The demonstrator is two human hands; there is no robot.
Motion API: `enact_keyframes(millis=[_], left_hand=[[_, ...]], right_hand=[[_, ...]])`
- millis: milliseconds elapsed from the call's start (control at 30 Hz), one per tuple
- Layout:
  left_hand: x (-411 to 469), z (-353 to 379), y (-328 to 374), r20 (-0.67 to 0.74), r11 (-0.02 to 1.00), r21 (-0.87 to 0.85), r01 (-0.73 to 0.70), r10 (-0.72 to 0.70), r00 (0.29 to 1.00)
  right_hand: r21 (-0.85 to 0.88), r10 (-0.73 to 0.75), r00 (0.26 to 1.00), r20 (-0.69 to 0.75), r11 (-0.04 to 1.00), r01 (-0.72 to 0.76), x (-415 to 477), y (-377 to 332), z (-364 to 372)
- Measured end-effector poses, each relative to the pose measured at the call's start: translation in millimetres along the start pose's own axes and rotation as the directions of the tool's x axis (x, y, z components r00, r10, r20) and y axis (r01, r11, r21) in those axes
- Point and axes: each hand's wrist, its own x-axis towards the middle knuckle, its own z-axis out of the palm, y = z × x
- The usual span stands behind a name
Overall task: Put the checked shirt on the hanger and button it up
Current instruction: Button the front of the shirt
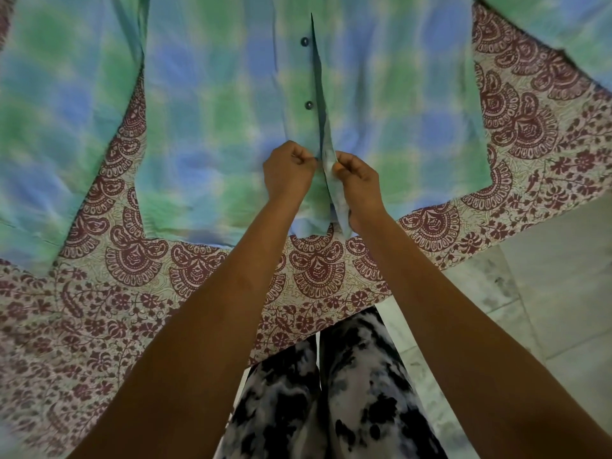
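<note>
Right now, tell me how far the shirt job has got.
Done: the shirt lies spread flat on the bedsheet. In hand: the left hand and right hand pinch its front edges near the hem. Left: two buttons higher up look unfastened, and no hanger shows.

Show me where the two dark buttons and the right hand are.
upper button [304, 41]: head view, its centre.
lower button [309, 105]: head view, its centre.
right hand [356, 183]: head view, back of the hand.

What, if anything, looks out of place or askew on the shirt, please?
On the checked shirt, the front edge stands up beside two dark buttons instead of lying flat; the left hand and right hand pinch the opening near the hem. Nothing looks damaged.
</note>
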Motion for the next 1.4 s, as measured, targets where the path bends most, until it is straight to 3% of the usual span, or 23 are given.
enact_keyframes(millis=[233, 500, 700, 1067, 1233, 1400], left_hand=[[-8, 0, 0, 0.030, 0.987, -0.164, 0.004, 0.001, 1.000], [-9, 1, 4, 0.010, 0.979, -0.204, -0.013, 0.016, 1.000], [-3, -1, 6, 0.057, 0.986, -0.168, -0.001, 0.011, 0.998], [4, -8, 11, 0.128, 0.988, -0.153, -0.020, 0.040, 0.991], [5, -6, 8, 0.126, 0.985, -0.168, 0.029, -0.008, 0.992], [-3, -6, 7, 0.211, 0.911, -0.369, 0.186, -0.113, 0.971]], right_hand=[[-0.010, -0.018, 0.999, -0.037, 1.000, 0.018, 2, 7, 2], [-0.176, -0.124, 0.988, -0.089, 0.979, 0.107, 6, 19, 2], [-0.284, -0.198, 0.980, -0.030, 0.942, 0.182, -1, 20, -3], [-0.186, -0.166, 0.986, -0.034, 0.970, 0.157, 14, 1, -9], [-0.346, -0.242, 0.967, -0.077, 0.917, 0.201, 15, 0, -4], [-0.543, -0.374, 0.918, -0.131, 0.802, 0.249, 6, 3, 6]])
